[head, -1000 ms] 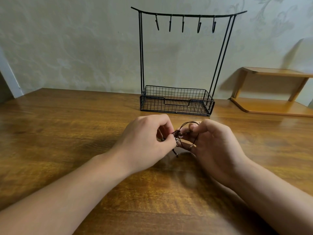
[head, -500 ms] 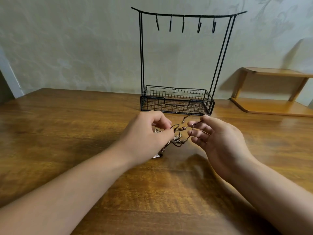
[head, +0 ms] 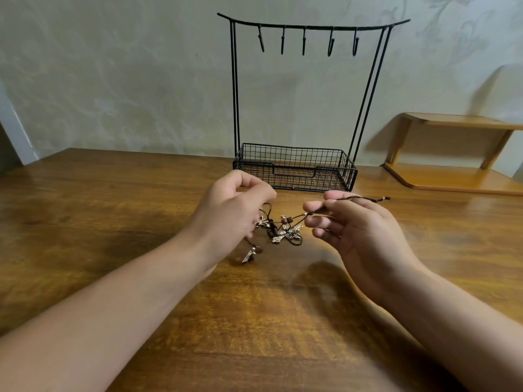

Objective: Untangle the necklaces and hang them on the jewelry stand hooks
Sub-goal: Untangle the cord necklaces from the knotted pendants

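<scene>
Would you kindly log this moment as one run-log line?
left hand pinches cord | right hand pinches cord | necklaces tangled | hooks bare

Both hands hover apart, left hand with fingers curled, right hand pinching between thumb and forefinger.

A brown wooden table with a glossy, grained top runs up to a pale patterned wall. A black wire jewelry stand sits near the far edge, its mesh basket base resting directly on the wood. To the right, a lighter wooden shelf unit also stands on the tabletop against the wall. Whether the tangled necklaces at mid-table touch the surface cannot be told.
</scene>
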